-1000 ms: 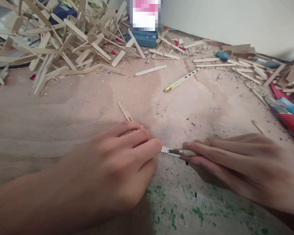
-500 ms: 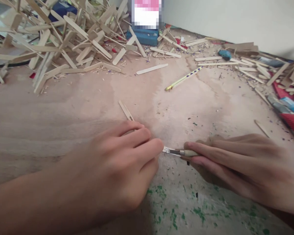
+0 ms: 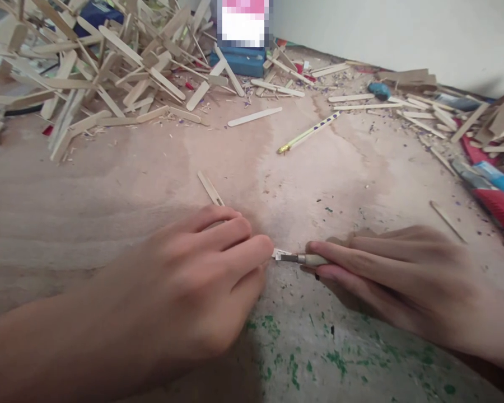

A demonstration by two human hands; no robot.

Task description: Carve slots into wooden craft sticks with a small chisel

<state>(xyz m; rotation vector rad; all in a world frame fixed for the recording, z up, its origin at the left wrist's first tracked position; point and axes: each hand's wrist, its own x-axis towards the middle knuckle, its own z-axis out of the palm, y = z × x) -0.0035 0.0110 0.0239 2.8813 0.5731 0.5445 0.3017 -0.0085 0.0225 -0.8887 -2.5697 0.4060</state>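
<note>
My left hand (image 3: 210, 274) is closed, its fingers pressing down on a craft stick (image 3: 209, 187) with a narrow slot in it; the stick's far end sticks out beyond the knuckles. A pale strip of wood (image 3: 280, 251) shows at the left fingertips, partly hidden. My right hand (image 3: 395, 280) grips the wooden handle of a small carving chisel (image 3: 304, 259). Its metal blade points left, and the tip lies at the pale strip, close to the left index finger.
A heap of craft sticks (image 3: 121, 73) covers the back left. A blue box (image 3: 243, 61) stands behind, with a yellow pencil (image 3: 308, 132) and a loose stick (image 3: 255, 116) nearer. At right lie more sticks and a red-and-blue tool (image 3: 498, 204). Shavings and green paint flecks dot the wooden table.
The chisel and my right hand have shifted slightly left, nearer my left fingers. My left hand keeps its hold. The whole view has drifted a little.
</note>
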